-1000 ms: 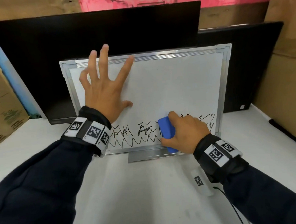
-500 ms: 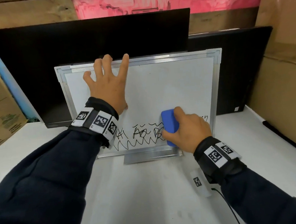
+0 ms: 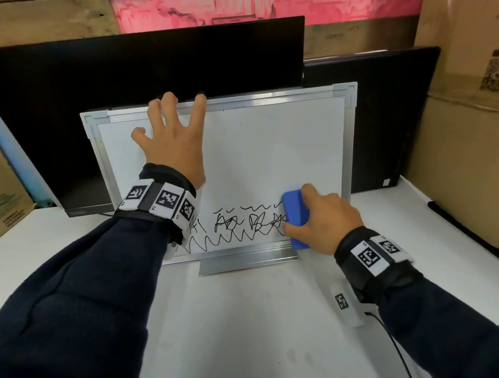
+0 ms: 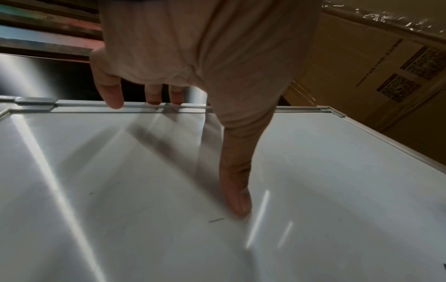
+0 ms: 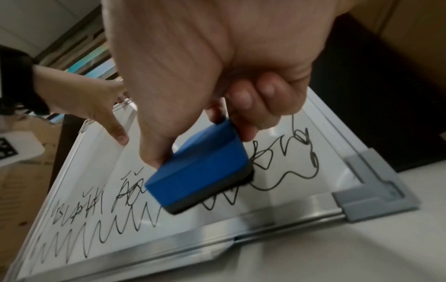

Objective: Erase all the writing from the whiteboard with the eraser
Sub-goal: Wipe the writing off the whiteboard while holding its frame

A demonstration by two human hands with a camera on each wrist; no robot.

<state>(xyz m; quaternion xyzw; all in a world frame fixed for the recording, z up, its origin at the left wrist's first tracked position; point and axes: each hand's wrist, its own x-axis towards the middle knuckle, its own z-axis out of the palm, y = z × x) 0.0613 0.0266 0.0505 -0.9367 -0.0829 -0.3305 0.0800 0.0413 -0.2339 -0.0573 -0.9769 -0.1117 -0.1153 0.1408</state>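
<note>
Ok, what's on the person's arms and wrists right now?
Both arms wear dark navy sleeves. The left hand and right hand are bare. Each wrist carries a black strap with white blocks printed with black square code markers. A thin black cable trails from the right wrist unit.

Even, soft light fills the head view, bright on the white tabletop; the whiteboard carries a faint sheen and no hard shadows. Straight edges bow toward the frame borders, most at 3 and 9 o'clock. The left wrist view is dimmer and warmer: streaks of glare cross the whiteboard from 11 toward 6 o'clock, and a smeared grey shadow lies under the left hand, whose fingers are soft with blur. In the right wrist view the right hand is out of focus, and the eraser is slightly motion-blurred.
</note>
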